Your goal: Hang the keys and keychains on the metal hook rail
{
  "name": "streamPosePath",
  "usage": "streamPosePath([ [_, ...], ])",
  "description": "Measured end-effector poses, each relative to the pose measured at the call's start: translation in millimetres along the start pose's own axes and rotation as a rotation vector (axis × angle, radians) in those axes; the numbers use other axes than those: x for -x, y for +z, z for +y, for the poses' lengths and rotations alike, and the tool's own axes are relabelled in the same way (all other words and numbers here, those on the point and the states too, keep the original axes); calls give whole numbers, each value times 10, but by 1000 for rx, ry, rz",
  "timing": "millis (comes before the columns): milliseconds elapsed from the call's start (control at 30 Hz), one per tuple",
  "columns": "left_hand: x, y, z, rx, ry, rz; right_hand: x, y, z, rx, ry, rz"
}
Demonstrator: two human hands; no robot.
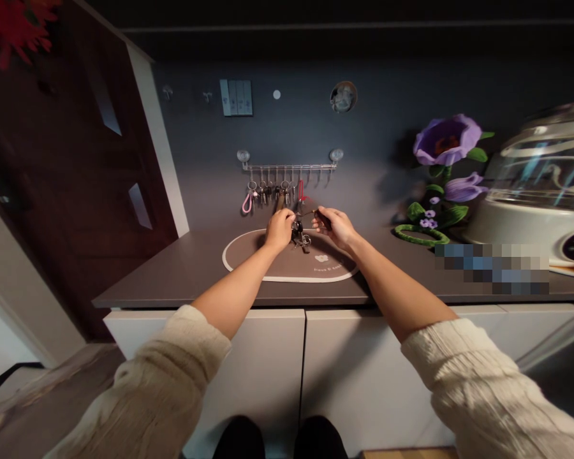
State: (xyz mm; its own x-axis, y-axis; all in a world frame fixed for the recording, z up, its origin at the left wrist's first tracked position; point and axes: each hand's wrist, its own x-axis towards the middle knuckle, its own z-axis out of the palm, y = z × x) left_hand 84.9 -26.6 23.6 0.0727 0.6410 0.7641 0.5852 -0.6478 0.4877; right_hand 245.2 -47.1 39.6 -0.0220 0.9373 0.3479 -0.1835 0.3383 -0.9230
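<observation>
Above the counter, my left hand (280, 230) is closed, its fingertips pinching a bunch of keys (300, 237) with metal rings that dangles over the mat. My right hand (335, 226) is curled round a dark, narrow object (322, 218), perhaps a key fob. A thin cord or wire seems to run between that object and the keys. Under both hands lies a brown oval mat (243, 255) with a pale rim. Just behind them, a clear hook rail (291, 167) on the wall carries several keys, a pink loop (247, 202) and a red strap (301, 190).
The mat lies on a dark counter (191, 274) over white cabinet doors (263, 344). To the right stand purple artificial flowers (447, 143) and a white appliance with a clear lid (530, 217). A dark door (95, 166) is at the left.
</observation>
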Motion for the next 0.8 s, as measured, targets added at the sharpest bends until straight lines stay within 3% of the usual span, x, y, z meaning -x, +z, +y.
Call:
streamPosePath([
  [133, -26, -17, -24, 55, -64, 18, -1, 8, 30, 54, 48, 14],
  [433, -50, -66, -27, 75, -31, 92, -35, -3, 120, 206, 69, -15],
  [667, -75, -71, -28, 95, -6, 139, -5, 35, 166, 385, 31, -130],
  [800, -74, -91, 0, 97, 16, 150, -21, 25, 176, 498, -77, -170],
])
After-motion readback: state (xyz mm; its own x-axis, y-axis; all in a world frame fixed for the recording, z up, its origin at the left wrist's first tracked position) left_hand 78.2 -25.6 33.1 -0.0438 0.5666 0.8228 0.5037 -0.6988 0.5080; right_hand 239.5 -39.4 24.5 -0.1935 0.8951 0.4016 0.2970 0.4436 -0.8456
